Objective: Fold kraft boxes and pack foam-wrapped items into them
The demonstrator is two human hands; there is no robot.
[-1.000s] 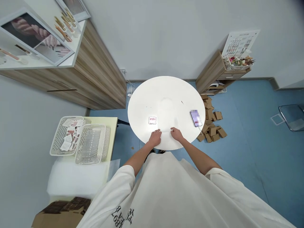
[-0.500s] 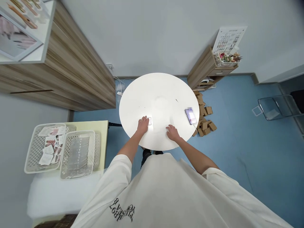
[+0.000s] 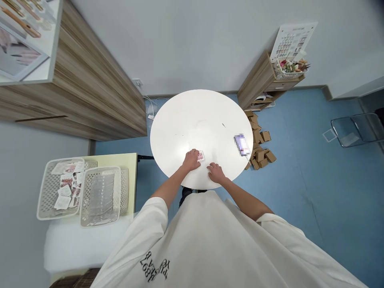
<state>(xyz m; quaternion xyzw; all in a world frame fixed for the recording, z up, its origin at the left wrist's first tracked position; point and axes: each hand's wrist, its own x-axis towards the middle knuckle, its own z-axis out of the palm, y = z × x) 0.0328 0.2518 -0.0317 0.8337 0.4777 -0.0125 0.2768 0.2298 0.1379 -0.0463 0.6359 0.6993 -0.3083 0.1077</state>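
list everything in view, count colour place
table: one, white, centre
small case: one, pinkish, table front
phone: one, purple, table right
boxes: many, brown, right of table
side table: one, yellow, left
baskets: at least two, white, side table
cabinets: two, brown, back left and right
picture frame: one, white, left cabinet
flower basket: one, white, right cabinet
poster: one, white, right cabinet
chair: one, silver, far right
left hand: one, at small case
right hand: one, table front
shirt: one, white, bottom

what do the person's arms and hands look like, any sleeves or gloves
The left hand and right hand are bare, without gloves. Loose, short off-white sleeves leave the forearms uncovered. The matching shirt has black lettering on its left side. Whether rings are worn is unclear.
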